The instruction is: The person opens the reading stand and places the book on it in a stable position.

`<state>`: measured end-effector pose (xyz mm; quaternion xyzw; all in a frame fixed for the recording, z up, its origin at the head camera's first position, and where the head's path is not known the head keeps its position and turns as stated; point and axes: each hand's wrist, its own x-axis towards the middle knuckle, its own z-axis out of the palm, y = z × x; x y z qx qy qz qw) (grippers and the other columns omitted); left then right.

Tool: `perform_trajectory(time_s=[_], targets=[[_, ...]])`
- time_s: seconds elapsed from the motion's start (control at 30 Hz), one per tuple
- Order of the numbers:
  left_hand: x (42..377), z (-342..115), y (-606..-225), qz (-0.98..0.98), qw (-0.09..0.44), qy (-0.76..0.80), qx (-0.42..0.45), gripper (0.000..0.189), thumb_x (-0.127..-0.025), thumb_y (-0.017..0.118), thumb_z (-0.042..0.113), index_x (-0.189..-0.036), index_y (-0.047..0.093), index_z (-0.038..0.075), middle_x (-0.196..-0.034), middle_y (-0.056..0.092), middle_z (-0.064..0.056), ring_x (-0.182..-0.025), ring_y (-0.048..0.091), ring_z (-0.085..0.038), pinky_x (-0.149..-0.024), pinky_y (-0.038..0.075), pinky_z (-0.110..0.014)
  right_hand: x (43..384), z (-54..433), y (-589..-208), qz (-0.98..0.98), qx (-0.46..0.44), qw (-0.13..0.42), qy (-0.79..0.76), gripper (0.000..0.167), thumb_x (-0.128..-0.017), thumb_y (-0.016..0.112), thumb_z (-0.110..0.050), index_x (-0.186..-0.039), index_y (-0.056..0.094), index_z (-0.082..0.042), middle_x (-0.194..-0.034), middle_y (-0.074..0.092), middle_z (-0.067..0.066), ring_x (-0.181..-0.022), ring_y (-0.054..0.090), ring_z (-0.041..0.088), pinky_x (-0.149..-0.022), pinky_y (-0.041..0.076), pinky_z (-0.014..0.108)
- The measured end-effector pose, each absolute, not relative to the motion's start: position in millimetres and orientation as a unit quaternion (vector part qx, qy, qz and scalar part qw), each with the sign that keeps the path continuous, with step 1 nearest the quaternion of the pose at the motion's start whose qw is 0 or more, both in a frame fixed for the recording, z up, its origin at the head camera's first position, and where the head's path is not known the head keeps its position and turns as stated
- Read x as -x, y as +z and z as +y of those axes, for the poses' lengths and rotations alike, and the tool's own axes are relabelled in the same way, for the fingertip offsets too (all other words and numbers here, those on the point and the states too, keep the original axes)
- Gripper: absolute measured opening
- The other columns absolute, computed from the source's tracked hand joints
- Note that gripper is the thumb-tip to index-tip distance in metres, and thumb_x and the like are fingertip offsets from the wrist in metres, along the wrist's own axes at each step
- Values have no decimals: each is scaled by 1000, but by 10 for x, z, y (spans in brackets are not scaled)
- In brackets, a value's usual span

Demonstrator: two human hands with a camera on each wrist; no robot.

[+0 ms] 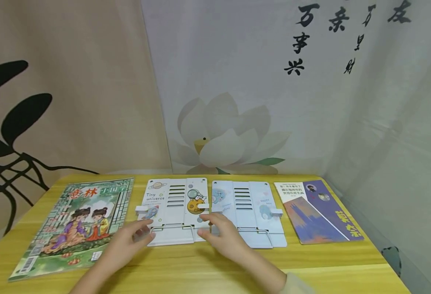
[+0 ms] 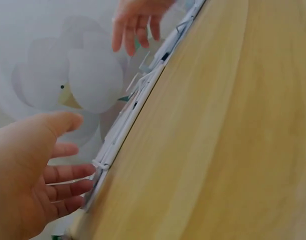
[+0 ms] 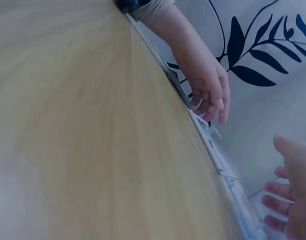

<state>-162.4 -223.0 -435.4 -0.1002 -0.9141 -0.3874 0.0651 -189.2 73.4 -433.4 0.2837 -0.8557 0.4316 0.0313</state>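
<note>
Two white book stands lie flat, side by side: the left book stand has a "Tiny universe" astronaut print, and the right book stand has pale blue cartoon animals. Each has slots, small white page clips and a wire bracket along its front. My left hand hovers at the front left corner of the astronaut stand, fingers loosely bent and apart. Over that stand's right side, where the two stands meet, my right hand reaches in with fingers spread. Both wrist views show the left hand and right hand holding nothing.
An illustrated magazine lies at the left of the wooden table. On the right is a purple and white book. Behind the table hangs a cloth backdrop with a lotus, dark leaves and writing.
</note>
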Motion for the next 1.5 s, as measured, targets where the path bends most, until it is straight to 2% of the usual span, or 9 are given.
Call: perform_trajectory(time_s=[0.17, 0.33, 0.5, 0.63, 0.93, 1.1, 1.27, 1.33, 1.5], targets=[[1611, -2202, -4418, -913, 84, -387, 97, 33, -86, 73, 20, -113, 68, 3, -82, 61, 6, -74, 55, -9, -66, 50, -25, 1916, 690, -4453, -835, -299, 42, 460, 38, -92, 65, -28, -121, 63, -3, -110, 66, 8, -91, 59, 19, -81, 50, 34], [1602, -2194, -4438, -910, 105, -387, 103, 26, -82, 75, 12, -106, 71, 4, -79, 61, 7, -71, 55, -7, -64, 49, -24, 1945, 662, -4552, -829, -294, 42, 473, 35, -90, 68, -23, -119, 65, -3, -100, 67, 5, -83, 57, 11, -75, 50, 29], [1611, -2213, -4477, -905, 125, -387, 127, 27, -77, 77, 0, -104, 72, 3, -78, 60, 7, -68, 53, -6, -60, 48, -24, 1964, 603, -4615, -854, -291, 55, 427, 33, -86, 72, -25, -115, 69, -9, -94, 67, -4, -78, 54, 5, -75, 44, 23], [1633, -2234, -4525, -904, 123, -387, 137, 33, -75, 75, -7, -106, 72, 2, -77, 58, 7, -68, 51, -5, -60, 48, -24, 1961, 531, -4635, -876, -284, 71, 382, 33, -82, 75, -27, -112, 71, -14, -91, 67, -10, -77, 53, 1, -75, 36, 24], [1647, -2207, -4525, -899, 121, -397, 138, 36, -74, 73, -11, -109, 69, -7, -76, 56, 5, -66, 49, -6, -58, 46, -23, 1988, 410, -4642, -874, -270, 87, 394, 34, -76, 78, -7, -110, 72, -9, -83, 67, -11, -68, 53, -4, -77, 39, 27], [1656, -2199, -4516, -896, 99, -416, 117, 36, -75, 71, -12, -111, 67, -6, -76, 55, 3, -67, 50, -7, -60, 47, -24, 2004, 378, -4622, -871, -252, 70, 417, 37, -73, 77, -2, -110, 72, -6, -79, 66, -11, -60, 48, -3, -78, 40, 27], [1668, -2208, -4534, -880, 99, -448, 123, 35, -75, 68, -16, -108, 65, -5, -76, 56, 1, -69, 50, -8, -61, 47, -23, 2011, 358, -4607, -852, -253, 48, 455, 39, -72, 74, 6, -110, 70, -3, -77, 63, -8, -61, 48, 2, -69, 43, 22], [1668, -2222, -4546, -875, 98, -456, 133, 35, -74, 67, -17, -106, 63, -4, -76, 55, 0, -69, 50, -8, -60, 46, -23, 2014, 351, -4607, -842, -258, 41, 472, 40, -72, 72, 9, -109, 68, -4, -77, 62, -6, -61, 48, 4, -61, 44, 20], [1657, -2252, -4572, -866, 93, -466, 155, 36, -74, 65, -19, -105, 59, -1, -77, 51, 0, -70, 48, -9, -61, 45, -23, 2005, 345, -4603, -830, -266, 33, 489, 39, -72, 70, 12, -106, 65, -7, -77, 61, -5, -57, 45, 3, -56, 41, 19]])
